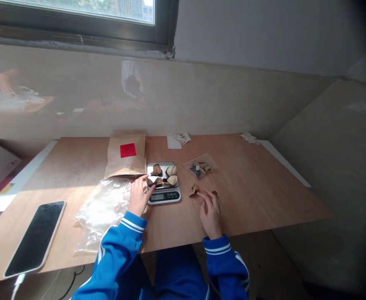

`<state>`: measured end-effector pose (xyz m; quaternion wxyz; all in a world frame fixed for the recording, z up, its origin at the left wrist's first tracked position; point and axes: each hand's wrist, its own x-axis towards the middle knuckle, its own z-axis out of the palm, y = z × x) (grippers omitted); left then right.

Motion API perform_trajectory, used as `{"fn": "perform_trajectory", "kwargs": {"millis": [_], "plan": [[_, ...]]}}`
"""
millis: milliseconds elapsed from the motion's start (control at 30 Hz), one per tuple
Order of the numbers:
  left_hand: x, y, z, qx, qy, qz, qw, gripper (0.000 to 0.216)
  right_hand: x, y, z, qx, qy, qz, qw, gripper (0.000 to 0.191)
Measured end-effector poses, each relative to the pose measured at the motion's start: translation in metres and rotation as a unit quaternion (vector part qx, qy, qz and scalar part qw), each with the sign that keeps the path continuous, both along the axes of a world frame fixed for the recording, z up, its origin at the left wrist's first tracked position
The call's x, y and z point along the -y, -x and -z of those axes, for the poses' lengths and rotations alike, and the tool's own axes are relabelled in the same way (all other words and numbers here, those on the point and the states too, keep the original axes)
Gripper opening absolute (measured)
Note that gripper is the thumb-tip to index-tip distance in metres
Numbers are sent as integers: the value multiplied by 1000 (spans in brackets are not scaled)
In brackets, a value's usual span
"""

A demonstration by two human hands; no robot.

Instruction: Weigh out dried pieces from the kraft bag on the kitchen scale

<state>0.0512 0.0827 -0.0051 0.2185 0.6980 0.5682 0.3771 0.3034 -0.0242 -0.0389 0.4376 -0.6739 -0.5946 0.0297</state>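
Observation:
My left hand [139,196] reaches over the front left corner of a digital kitchen scale [164,196], its fingertips at a dark dried slice [151,182] in the steel pan. Several brown, pale-fleshed dried pieces, possibly mushroom, lie in that pan. My right hand [209,213] rests on the wooden table [251,200] to the right of the scale, its fingers between a loose dried piece [194,190] and a small dark piece [214,193]. More dried pieces fill a small clear plastic bag [199,165] behind my right hand.
A kraft paper bag with a red label [125,156] lies behind the scale. A crumpled clear plastic bag [101,216] lies left of my left hand, and a black-screened phone [35,238] lies further left. Paper scraps [182,139] sit along the wall.

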Motion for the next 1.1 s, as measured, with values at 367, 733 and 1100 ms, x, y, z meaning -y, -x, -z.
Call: {"fn": "perform_trajectory", "kwargs": {"millis": [367, 733, 1100], "plan": [[78, -1, -10, 21, -34, 55, 998, 42, 24, 59, -29, -156, 36, -127, 979, 31], [114, -32, 7, 67, 25, 128, 989, 46, 25, 66, -17, -278, 82, -166, 943, 33], [100, 5, -24, 47, 37, 80, 995, 26, -49, -44, -16, -56, 22, 22, 998, 25]]}}
